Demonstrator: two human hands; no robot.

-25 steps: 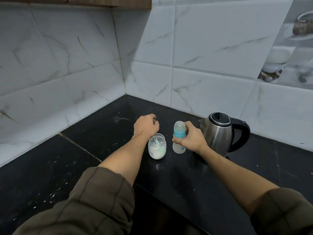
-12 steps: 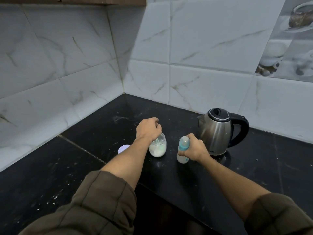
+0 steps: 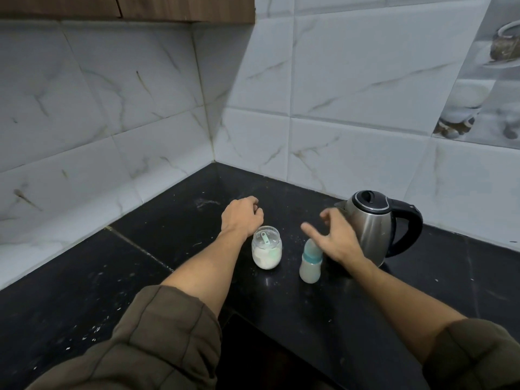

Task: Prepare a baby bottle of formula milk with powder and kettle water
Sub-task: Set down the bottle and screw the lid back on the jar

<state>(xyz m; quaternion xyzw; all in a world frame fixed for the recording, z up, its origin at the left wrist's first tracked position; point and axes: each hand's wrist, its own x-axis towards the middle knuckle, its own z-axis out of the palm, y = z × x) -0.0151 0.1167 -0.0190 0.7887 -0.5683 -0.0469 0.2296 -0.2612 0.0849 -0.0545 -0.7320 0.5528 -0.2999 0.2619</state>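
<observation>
A small baby bottle [image 3: 309,267] with a teal collar stands upright on the black counter [image 3: 157,237], filled with milky liquid. My right hand [image 3: 336,239] hovers just above and behind its top, fingers spread, holding nothing. To the bottle's left stands an open glass jar [image 3: 266,253] of white powder with a teal scoop inside. My left hand [image 3: 242,218] rests behind the jar's far left rim with fingers curled; nothing shows in it. A steel kettle [image 3: 371,223] with a black handle and closed lid stands right behind my right hand.
The counter runs into a corner of white marble-look tiled walls [image 3: 351,147]. White specks are scattered over the counter, mostly at the left. A wooden cabinet edge [image 3: 126,8] hangs above at the upper left. My olive sleeves fill the bottom of the view.
My right hand set the bottle down on the counter, let go of it and spread its fingers. My left hand stayed by the jar.
</observation>
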